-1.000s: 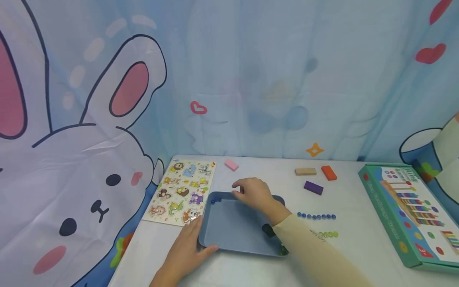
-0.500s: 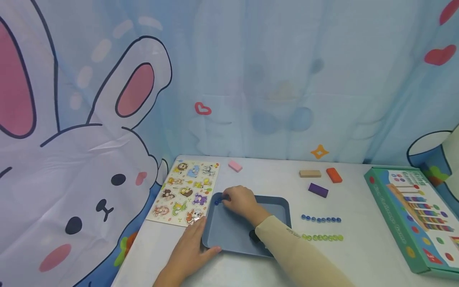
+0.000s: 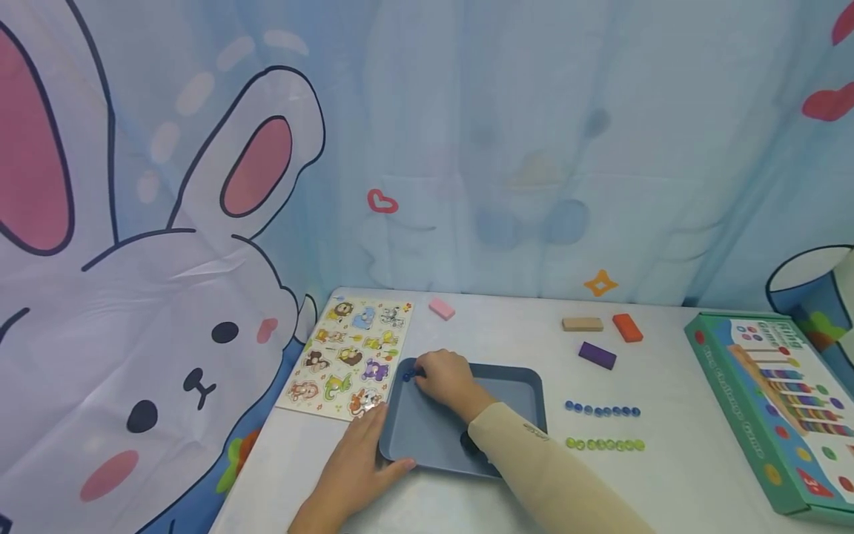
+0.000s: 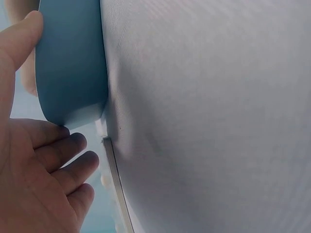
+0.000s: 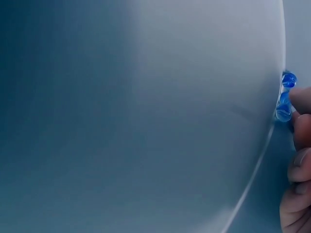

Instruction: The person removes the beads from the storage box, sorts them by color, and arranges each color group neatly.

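Note:
A shallow blue-grey tray (image 3: 430,437) lies on the white table. In its far-left corner sit several small blue glass marbles (image 3: 407,377). My right hand (image 3: 445,377) reaches over the tray to that corner, fingers curled, thumb and index pinching at a blue marble. In the right wrist view the fingertips meet the short line of blue marbles (image 5: 283,112) beside the tray wall. My left hand (image 3: 356,460) rests at the tray's near-left corner, its thumb spread along the near side and the fingers fairly straight at the left side. The right forearm covers the tray's near-right corner.
An animal picture board (image 3: 347,356) lies left of the tray. To the right run a row of blue marbles (image 3: 603,410) and a row of green marbles (image 3: 605,445). Pink (image 3: 442,308), tan (image 3: 583,324), orange (image 3: 628,328) and purple blocks (image 3: 597,355) lie farther back. A green game box (image 3: 767,415) stands far right.
My right hand has come from above the tray's far edge left and down to the blue marbles in the corner. My left hand keeps its place at the tray. The head view has shifted slightly.

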A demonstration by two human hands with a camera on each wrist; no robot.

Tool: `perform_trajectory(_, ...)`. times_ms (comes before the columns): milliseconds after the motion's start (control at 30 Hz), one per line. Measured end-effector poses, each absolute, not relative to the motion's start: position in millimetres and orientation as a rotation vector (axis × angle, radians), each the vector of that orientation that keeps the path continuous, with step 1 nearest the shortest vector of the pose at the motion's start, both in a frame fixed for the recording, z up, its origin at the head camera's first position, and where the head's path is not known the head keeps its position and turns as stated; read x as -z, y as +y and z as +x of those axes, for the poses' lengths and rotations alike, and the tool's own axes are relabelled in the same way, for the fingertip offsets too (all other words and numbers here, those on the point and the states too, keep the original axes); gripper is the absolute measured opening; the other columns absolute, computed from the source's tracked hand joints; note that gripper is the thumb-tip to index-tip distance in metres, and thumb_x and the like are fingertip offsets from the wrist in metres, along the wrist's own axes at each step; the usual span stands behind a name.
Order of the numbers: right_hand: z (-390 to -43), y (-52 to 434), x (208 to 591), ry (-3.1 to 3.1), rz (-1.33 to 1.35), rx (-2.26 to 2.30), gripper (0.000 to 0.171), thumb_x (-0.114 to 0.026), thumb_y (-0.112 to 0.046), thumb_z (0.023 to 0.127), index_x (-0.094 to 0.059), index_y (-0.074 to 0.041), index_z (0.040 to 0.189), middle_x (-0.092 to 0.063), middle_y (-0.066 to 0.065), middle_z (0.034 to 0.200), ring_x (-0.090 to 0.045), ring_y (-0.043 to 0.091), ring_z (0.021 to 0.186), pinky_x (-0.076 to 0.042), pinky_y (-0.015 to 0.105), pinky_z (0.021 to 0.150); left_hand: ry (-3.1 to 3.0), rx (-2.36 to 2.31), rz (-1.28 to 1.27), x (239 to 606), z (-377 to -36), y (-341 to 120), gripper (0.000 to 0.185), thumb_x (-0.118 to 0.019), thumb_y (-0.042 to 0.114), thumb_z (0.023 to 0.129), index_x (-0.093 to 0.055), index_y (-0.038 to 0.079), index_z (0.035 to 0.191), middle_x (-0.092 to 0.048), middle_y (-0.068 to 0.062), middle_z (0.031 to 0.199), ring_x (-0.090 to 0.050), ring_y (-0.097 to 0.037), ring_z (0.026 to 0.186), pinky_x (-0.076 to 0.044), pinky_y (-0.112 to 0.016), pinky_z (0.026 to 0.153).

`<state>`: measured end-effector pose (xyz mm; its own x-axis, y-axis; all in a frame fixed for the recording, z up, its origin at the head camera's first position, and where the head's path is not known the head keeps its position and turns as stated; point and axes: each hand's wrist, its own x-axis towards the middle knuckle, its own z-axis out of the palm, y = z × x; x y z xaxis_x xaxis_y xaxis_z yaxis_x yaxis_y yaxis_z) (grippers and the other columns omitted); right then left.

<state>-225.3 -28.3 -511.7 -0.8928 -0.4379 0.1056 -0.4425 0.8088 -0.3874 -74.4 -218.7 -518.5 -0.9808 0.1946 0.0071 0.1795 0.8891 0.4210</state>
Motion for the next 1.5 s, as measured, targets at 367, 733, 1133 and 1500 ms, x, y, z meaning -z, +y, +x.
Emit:
perform_trajectory(367,-220,-25,513,-2.984,0.707,-0.542,0.011,-0.081,-0.023,0.090,-0.083,-0.017,0.098,-0.082,-0.001,0.094,-0.078,0.016,0.084,-0.066,0.033,0.075,3.017,-0.652,0.288,521,-75,-218,0.114,-0.060,0.084,0.085,-0.032,0.008,0.164,-0.039,-0.013,0.168,-0.036,-0.036,0.156,-0.031,-0.058,0.129)
perform_trajectory(733,-212,-13,497,-2.919,0.689,-0.706,0.013,-0.080,-0.023,0.088,-0.083,-0.016,0.099,-0.082,-0.002,0.093,-0.074,0.011,0.079,-0.063,0.029,0.070,3.039,-0.665,0.311,520,-74,-218,0.112,-0.060,0.082,0.086,-0.035,0.005,0.163,-0.041,-0.015,0.167,-0.039,-0.037,0.154,-0.034,-0.059,0.127)
perform_trajectory(1133,-209,23,454,-2.847,0.622,-0.786,0.014,-0.079,-0.026,0.092,-0.083,-0.019,0.103,-0.063,-0.011,0.064,-0.050,0.004,0.055,-0.041,0.021,0.050,3.012,-0.632,0.265,517,-75,-218,0.114,-0.059,0.085,0.084,-0.033,0.008,0.164,-0.038,-0.012,0.169,-0.037,-0.035,0.156,-0.033,-0.058,0.128)
perform_trajectory(1500,-200,82,439,-2.661,0.616,-0.774,0.013,-0.084,-0.023,0.089,-0.082,-0.017,0.100,-0.058,-0.012,0.059,-0.044,0.003,0.051,-0.037,0.021,0.047,3.038,-0.616,0.269,522,-74,-218,0.114,-0.061,0.084,0.084,-0.034,0.008,0.164,-0.040,-0.013,0.168,-0.038,-0.036,0.155,-0.034,-0.057,0.128)
